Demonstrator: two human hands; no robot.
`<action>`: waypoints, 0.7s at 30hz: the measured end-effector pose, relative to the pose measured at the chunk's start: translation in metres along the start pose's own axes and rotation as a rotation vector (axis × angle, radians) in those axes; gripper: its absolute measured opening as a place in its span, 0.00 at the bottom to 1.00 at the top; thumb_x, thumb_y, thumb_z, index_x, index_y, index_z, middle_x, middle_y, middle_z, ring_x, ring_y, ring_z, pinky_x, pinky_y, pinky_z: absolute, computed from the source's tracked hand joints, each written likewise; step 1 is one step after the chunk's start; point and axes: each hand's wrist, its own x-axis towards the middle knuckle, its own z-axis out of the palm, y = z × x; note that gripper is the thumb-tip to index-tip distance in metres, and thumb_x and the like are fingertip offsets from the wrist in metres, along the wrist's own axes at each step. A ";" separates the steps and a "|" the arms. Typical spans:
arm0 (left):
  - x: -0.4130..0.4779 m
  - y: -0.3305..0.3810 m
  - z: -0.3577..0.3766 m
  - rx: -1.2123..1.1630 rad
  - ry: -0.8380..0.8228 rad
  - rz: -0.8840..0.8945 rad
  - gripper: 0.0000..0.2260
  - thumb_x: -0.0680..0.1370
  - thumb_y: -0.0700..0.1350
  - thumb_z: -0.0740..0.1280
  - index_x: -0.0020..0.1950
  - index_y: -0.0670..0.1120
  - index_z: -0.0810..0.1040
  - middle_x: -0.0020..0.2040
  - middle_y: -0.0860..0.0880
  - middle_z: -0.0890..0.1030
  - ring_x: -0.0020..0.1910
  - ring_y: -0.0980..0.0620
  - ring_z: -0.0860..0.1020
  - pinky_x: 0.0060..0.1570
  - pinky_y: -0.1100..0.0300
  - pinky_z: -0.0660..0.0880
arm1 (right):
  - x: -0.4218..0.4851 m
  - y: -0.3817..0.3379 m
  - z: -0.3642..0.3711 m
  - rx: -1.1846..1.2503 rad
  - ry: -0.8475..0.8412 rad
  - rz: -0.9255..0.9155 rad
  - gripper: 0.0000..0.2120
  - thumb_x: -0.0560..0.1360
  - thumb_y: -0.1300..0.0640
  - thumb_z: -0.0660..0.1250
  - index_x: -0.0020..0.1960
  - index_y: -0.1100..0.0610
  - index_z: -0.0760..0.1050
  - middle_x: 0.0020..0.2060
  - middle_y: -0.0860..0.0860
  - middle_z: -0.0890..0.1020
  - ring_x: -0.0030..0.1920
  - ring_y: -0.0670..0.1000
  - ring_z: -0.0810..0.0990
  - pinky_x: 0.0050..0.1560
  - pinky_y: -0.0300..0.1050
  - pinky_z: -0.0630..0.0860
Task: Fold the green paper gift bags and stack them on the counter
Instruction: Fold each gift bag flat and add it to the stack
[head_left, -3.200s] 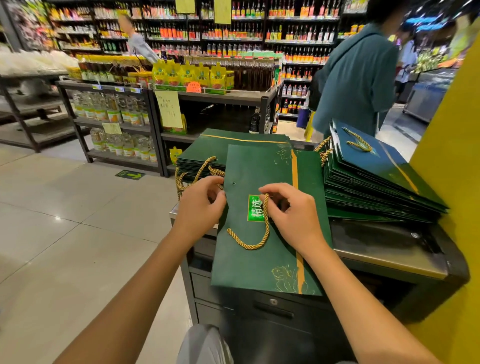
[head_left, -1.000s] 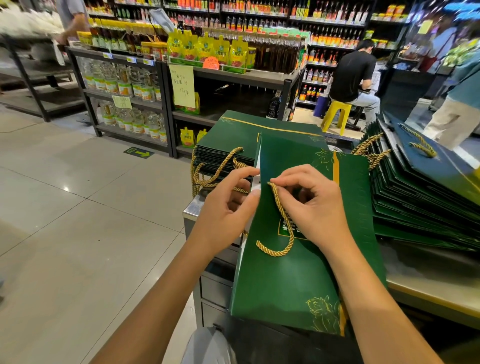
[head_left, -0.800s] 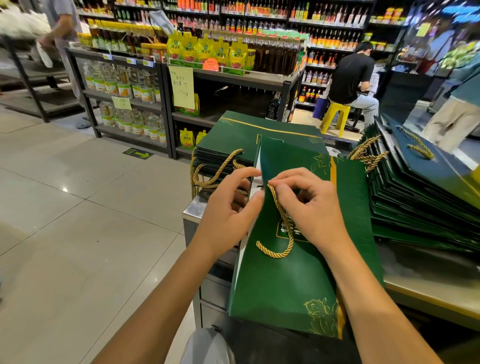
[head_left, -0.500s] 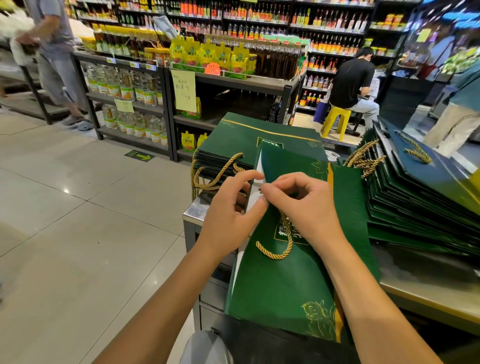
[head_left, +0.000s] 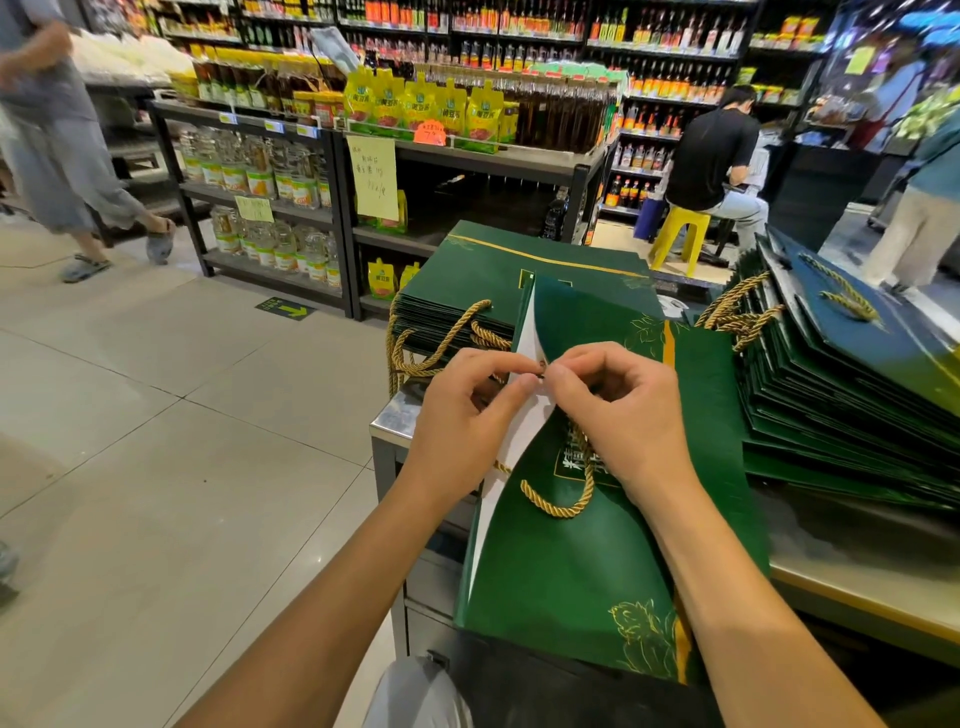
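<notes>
A flat green paper gift bag (head_left: 582, 577) with gold trim lies in front of me, hanging over the metal counter's (head_left: 857, 582) front edge. Its left edge is lifted and shows the white inside. My left hand (head_left: 467, 415) pinches that lifted edge from the left. My right hand (head_left: 618, 410) pinches the same spot from the right, over the gold rope handle (head_left: 561, 504). A flat pile of green bags (head_left: 483, 291) lies behind my hands. A taller, slanted pile of green bags (head_left: 852, 384) sits to the right.
Shop shelving (head_left: 322, 171) with bottles and yellow packets stands beyond the counter. A person walks past at far left (head_left: 57, 140). Another person (head_left: 711, 156) sits on a yellow stool (head_left: 678, 236). A third person stands at far right (head_left: 919, 208). Tiled floor (head_left: 156, 467) spreads to my left.
The bag's left edge has been lifted and peeled open, showing more white inside. Both hands have closed together into a pinch at that edge. The walker at left has moved closer.
</notes>
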 end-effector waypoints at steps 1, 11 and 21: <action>0.000 0.000 0.000 -0.003 -0.002 -0.004 0.06 0.81 0.41 0.68 0.56 0.47 0.82 0.51 0.49 0.81 0.48 0.51 0.80 0.47 0.61 0.77 | 0.000 0.000 0.000 0.001 0.000 0.005 0.04 0.73 0.63 0.75 0.41 0.57 0.84 0.41 0.51 0.85 0.39 0.51 0.82 0.41 0.50 0.79; 0.002 0.013 -0.019 -0.407 0.038 -0.310 0.07 0.87 0.42 0.53 0.53 0.45 0.69 0.43 0.49 0.87 0.35 0.53 0.84 0.34 0.63 0.80 | -0.003 0.001 0.004 -0.044 0.027 -0.027 0.03 0.73 0.60 0.76 0.44 0.55 0.83 0.37 0.50 0.83 0.35 0.45 0.78 0.34 0.38 0.72; 0.001 0.009 -0.024 -0.309 -0.084 -0.305 0.18 0.77 0.32 0.71 0.63 0.46 0.73 0.52 0.43 0.85 0.39 0.53 0.83 0.41 0.57 0.82 | -0.003 0.009 0.008 -0.395 -0.073 -0.251 0.08 0.74 0.60 0.75 0.53 0.54 0.84 0.47 0.47 0.78 0.40 0.47 0.76 0.44 0.31 0.71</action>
